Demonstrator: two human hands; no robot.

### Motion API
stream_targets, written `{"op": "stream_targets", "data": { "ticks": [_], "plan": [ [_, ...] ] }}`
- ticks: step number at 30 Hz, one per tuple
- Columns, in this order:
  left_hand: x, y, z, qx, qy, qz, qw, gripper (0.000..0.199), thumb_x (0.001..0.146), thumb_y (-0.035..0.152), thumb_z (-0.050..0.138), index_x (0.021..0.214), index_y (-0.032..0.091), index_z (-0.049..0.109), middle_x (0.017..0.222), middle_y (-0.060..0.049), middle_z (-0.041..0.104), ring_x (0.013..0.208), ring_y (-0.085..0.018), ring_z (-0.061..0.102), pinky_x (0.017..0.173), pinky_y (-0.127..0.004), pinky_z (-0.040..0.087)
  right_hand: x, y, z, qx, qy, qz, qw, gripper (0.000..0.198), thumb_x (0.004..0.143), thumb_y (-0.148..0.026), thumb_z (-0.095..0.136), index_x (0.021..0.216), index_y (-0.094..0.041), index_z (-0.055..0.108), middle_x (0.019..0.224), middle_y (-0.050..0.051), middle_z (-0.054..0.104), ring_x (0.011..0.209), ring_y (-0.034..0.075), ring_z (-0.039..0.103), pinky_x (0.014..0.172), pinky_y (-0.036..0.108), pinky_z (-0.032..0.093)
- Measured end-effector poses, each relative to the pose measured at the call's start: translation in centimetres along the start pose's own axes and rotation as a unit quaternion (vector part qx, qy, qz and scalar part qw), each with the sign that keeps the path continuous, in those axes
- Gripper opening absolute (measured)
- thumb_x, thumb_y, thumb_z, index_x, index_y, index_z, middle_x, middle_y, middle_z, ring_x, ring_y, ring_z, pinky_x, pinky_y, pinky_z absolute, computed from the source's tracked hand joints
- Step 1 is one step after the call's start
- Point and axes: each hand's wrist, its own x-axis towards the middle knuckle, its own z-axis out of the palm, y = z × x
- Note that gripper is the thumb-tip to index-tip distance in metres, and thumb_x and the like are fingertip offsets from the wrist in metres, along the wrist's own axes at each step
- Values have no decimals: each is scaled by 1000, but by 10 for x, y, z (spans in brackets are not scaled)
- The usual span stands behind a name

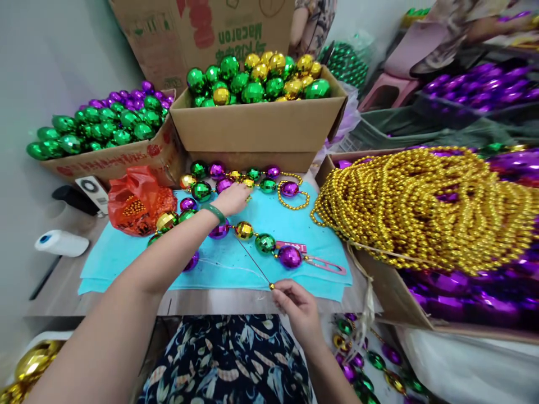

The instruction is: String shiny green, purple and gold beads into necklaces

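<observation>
My right hand (pixel 298 307), near the table's front edge, pinches a small gold bead (pixel 272 286). A thin dark straight line, needle or taut thread, runs from that bead up toward the strung beads. My left hand (pixel 236 198), with a green bangle (pixel 214 213) at the wrist, reaches over the far row of beads; its fingers curl down by a gold bead, and what they hold is hidden. Large faceted balls, such as a purple ball (pixel 290 257) and a green ball (pixel 265 243), lie strung on the turquoise cloth (pixel 320 224). White thread (pixel 236 268) lies loose there.
A pink thread snipper (pixel 326 265) lies right. Behind stand a box of green and gold balls (pixel 256 126) and another of green and purple (pixel 122 160). Left are a red plastic bag (pixel 135 205) and thread spool (pixel 62 243). Gold bead strands (pixel 421 207) fill the right. Another person's arm (pixel 298 25) shows behind.
</observation>
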Motion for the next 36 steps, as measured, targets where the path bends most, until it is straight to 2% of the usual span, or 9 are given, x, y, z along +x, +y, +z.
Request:
{"op": "stream_targets", "data": {
  "ticks": [4,7,10,12,15,17,19,26,36],
  "plan": [
    [17,4,20,-5,13,-40,999,27,60,-2,61,83,11,66,103,-21,58,113,-40,44,97,-50,32,-2,1,-3,0,2,2,1000,26,73,-43,68,67,-18,64,53,0,53,46,11,44,41,22,36],
    [20,11,15,-14,27,-54,998,24,59,0,64,80,11,65,104,-20,58,114,-39,45,98,-48,32,-3,2,-7,1,27,6,1000,23,73,-41,69,70,-18,65,54,-1,53,47,11,44,44,23,37],
    [5,26,-5,-174,61,-81,980,25,62,13,70,87,14,66,99,-13,63,103,-30,54,93,-40,40,-2,2,-11,-1,81,-2,997,20,74,-38,68,72,-18,65,56,0,54,50,11,45,47,24,38],
    [-17,38,-21,-400,59,-135,904,23,69,24,68,89,14,65,93,-11,65,88,-23,61,83,-36,47,-2,0,-11,-5,103,-14,995,18,74,-36,67,71,-18,65,57,0,54,52,12,46,49,24,39],
    [-62,50,-39,-635,32,-223,739,23,77,32,59,87,12,65,85,-11,68,72,-19,64,70,-32,52,-2,-5,-8,-11,94,-25,995,16,74,-33,67,70,-18,66,57,0,54,53,12,47,50,24,39],
    [-90,51,-43,-689,39,-250,680,25,78,31,55,87,10,65,80,-11,69,67,-18,65,65,-29,54,-3,-8,-4,-11,78,-33,996,15,73,-32,68,70,-18,66,56,0,54,53,13,48,49,24,39],
    [-110,48,-44,-710,52,-257,653,27,78,31,54,89,9,64,79,-12,69,66,-18,66,60,-26,54,-4,-9,3,-11,62,-43,997,15,73,-32,68,69,-18,66,56,0,54,53,13,48,49,23,39],
    [-144,32,-44,-739,88,-252,619,26,79,28,55,94,9,63,81,-11,70,69,-19,69,59,-24,55,-10,-13,19,-31,40,-74,996,13,73,-29,68,68,-17,67,55,0,56,51,12,50,46,21,40],
    [-160,26,-48,-734,107,-242,626,23,82,27,52,92,9,63,83,-10,70,70,-18,67,63,-27,56,-17,-21,27,-53,31,-84,995,13,73,-28,67,68,-16,67,54,1,55,49,11,49,45,20,40]
  ]
}}
